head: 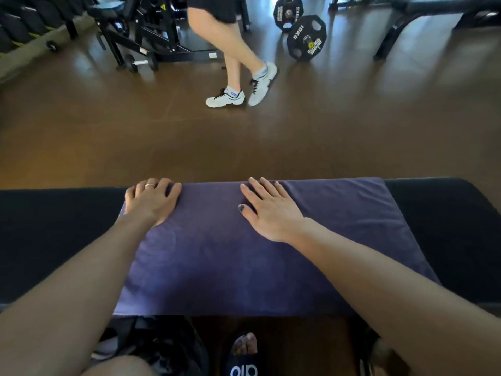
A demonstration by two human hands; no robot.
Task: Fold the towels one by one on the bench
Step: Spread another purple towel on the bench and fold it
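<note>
A black padded bench (pixel 54 226) is seen stretching across the view from left to right. A purple towel (pixel 217 261) is laid flat on it, spread from the far edge to the near edge, where its hem is seen right at the lip. Black padding is left bare on both sides of the cloth. The towel is pressed at its far left corner by the left hand (pixel 151 202), and further right by the flat right hand (pixel 271 213). Beyond the bench, brown floor (pixel 271 147) is shown.
</note>
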